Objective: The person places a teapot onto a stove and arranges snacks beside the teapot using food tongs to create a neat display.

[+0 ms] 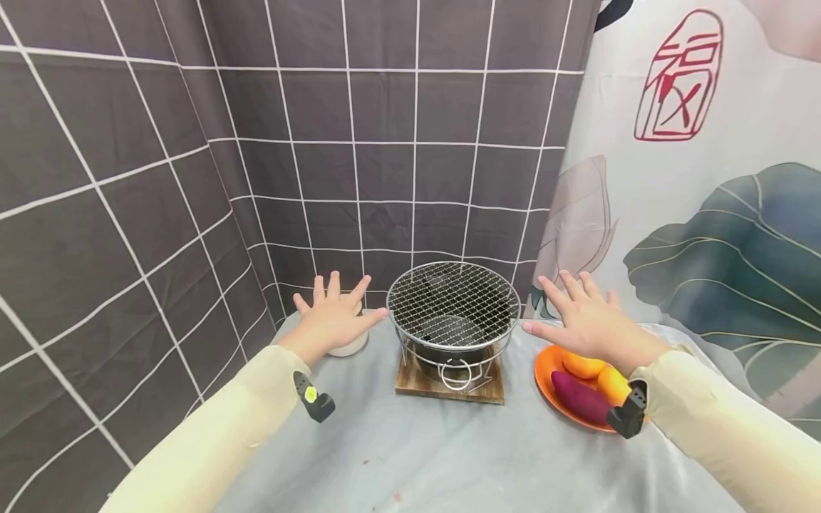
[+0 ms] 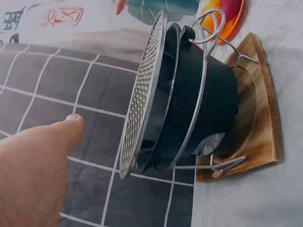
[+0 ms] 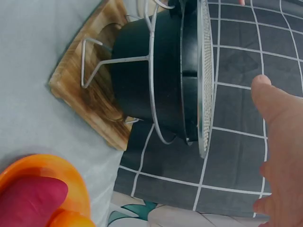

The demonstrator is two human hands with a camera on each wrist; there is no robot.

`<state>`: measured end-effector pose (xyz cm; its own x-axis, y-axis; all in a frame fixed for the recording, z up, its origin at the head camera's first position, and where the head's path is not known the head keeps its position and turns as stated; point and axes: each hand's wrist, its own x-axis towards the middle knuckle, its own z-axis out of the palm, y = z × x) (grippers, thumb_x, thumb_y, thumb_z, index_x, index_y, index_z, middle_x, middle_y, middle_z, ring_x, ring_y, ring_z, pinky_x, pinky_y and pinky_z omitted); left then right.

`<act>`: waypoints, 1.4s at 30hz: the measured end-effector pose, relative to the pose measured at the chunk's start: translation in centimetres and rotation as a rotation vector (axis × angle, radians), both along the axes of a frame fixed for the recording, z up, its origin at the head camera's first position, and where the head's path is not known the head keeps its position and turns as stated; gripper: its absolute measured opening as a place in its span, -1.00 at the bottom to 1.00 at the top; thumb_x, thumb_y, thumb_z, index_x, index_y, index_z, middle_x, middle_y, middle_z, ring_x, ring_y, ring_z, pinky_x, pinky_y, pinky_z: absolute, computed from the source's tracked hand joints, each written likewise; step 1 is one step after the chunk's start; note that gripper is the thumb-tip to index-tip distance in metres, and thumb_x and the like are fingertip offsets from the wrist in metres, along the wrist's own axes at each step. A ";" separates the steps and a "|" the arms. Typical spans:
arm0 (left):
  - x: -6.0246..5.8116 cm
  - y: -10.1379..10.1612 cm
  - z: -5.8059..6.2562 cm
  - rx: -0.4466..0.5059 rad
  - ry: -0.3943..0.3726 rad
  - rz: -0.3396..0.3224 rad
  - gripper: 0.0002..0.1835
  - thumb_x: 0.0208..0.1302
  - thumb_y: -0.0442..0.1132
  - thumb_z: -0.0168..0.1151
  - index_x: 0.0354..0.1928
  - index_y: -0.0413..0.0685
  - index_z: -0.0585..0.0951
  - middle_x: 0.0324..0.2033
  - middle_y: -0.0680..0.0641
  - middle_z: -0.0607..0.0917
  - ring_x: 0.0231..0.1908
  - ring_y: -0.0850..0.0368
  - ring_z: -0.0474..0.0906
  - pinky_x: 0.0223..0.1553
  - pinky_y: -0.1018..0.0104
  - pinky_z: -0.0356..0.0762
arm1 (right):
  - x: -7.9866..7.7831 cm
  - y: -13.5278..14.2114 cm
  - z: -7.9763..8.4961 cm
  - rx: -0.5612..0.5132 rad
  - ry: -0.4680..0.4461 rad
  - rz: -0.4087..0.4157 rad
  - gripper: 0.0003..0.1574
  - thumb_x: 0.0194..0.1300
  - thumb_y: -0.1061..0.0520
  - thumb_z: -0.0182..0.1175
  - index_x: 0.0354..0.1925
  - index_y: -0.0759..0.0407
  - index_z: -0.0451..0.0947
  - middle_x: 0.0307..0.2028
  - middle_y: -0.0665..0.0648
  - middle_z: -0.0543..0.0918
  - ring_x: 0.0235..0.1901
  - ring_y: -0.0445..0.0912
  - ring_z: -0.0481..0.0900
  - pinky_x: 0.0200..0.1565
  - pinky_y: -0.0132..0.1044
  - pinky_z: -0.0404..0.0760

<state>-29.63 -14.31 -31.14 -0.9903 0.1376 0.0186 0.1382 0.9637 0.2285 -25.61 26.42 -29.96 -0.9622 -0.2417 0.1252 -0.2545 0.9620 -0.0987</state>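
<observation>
Cream sleeves reach in from the bottom corners, leading to 2 hands raised over the bench. Both the left hand and the right hand have their fingers spread and hold nothing. Between them stands a small grill, its round wire mesh lying across the top and its wire legs on a wooden board. Neither hand touches it. By the right arm, an orange plate carries 1 purple sweet potato and 2 yellow, fruit-like things. Behind the left hand sits a white container, mostly hidden.

This reads as a ready or resting pose, with no handling step visibly under way. Taking the sweet potato would call for the right hand to come down and back, then curl around it; the mesh looks bare enough to receive it.
</observation>
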 end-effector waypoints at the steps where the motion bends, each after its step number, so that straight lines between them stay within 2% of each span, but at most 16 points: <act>1: -0.1 -0.2 -0.1 0.002 0.012 0.004 -0.04 0.25 0.62 -0.25 0.62 0.44 -0.05 0.57 -0.35 -0.23 0.52 -0.43 -0.48 0.27 -0.65 -0.49 | 0.0 0.0 -0.1 0.005 0.012 0.012 0.26 0.31 -0.62 -0.07 0.60 0.16 -0.01 0.50 0.54 0.00 0.45 0.55 -0.17 0.26 0.64 -0.15; 6: 0.0 -1.3 -0.7 0.031 0.091 0.004 -0.18 0.34 0.45 -0.11 0.59 0.41 0.13 0.57 -0.31 -0.05 0.51 -0.49 -0.24 0.31 -0.63 -0.26 | 0.0 0.4 -0.7 0.026 0.080 0.075 0.16 0.36 -0.52 0.02 0.52 0.29 0.16 0.45 0.52 0.18 0.45 0.48 -0.01 0.36 0.49 -0.04; 11: 0.4 -2.8 -1.9 0.079 0.161 -0.041 -0.23 0.36 0.40 -0.05 0.56 0.40 0.22 0.57 -0.28 0.03 0.46 -0.60 -0.16 0.27 -0.65 -0.07 | 0.2 0.9 -1.9 0.047 0.128 0.108 0.08 0.36 -0.43 0.11 0.46 0.33 0.27 0.39 0.49 0.32 0.40 0.46 0.14 0.37 0.43 0.06; 14: 0.6 -3.7 -2.7 0.062 0.177 -0.046 -0.25 0.37 0.39 -0.03 0.55 0.39 0.24 0.55 -0.30 0.05 0.45 -0.63 -0.13 0.25 -0.64 0.01 | 0.2 1.3 -2.9 0.037 0.160 0.134 0.01 0.37 -0.36 0.16 0.42 0.37 0.32 0.35 0.50 0.37 0.36 0.45 0.23 0.35 0.40 0.14; 21: 0.8 -5.7 -4.6 0.052 0.124 0.004 -0.24 0.39 0.35 -0.02 0.57 0.39 0.17 0.54 -0.37 0.05 0.41 -0.70 -0.12 0.22 -0.66 0.05 | 0.5 1.7 -5.5 -0.030 0.229 0.180 -0.18 0.33 -0.15 0.29 0.32 0.38 0.45 0.28 0.46 0.47 0.29 0.45 0.36 0.32 0.33 0.29; 28: 1.1 -7.3 -6.5 0.065 0.090 0.029 -0.22 0.42 0.33 -0.04 0.59 0.24 0.17 0.53 -0.40 0.03 0.39 -0.74 -0.13 0.15 -0.74 -0.01 | 0.7 1.0 -8.3 -0.055 0.284 0.229 -0.30 0.30 -0.03 0.31 0.25 0.39 0.53 0.20 0.40 0.58 0.25 0.37 0.47 0.26 0.27 0.42; 38: 1.1 -8.0 -8.3 0.096 0.057 0.063 -0.21 0.43 0.35 -0.08 0.59 0.18 0.17 0.53 -0.42 -0.02 0.30 -0.85 -0.12 0.06 -0.78 0.03 | 1.0 -0.7 -12.4 -0.115 0.247 0.242 -0.39 0.29 0.03 0.33 0.21 0.32 0.58 0.17 0.31 0.63 0.21 0.26 0.55 0.19 0.21 0.52; 42: 0.8 -8.6 -9.3 0.111 0.081 0.045 -0.23 0.46 0.29 -0.06 0.57 0.09 0.21 0.50 -0.47 0.05 0.37 -0.72 -0.05 0.22 -0.67 -0.01 | 0.7 -1.4 -14.1 -0.144 0.269 0.296 -0.44 0.29 0.07 0.33 0.18 0.34 0.60 0.15 0.29 0.65 0.18 0.23 0.59 0.17 0.17 0.55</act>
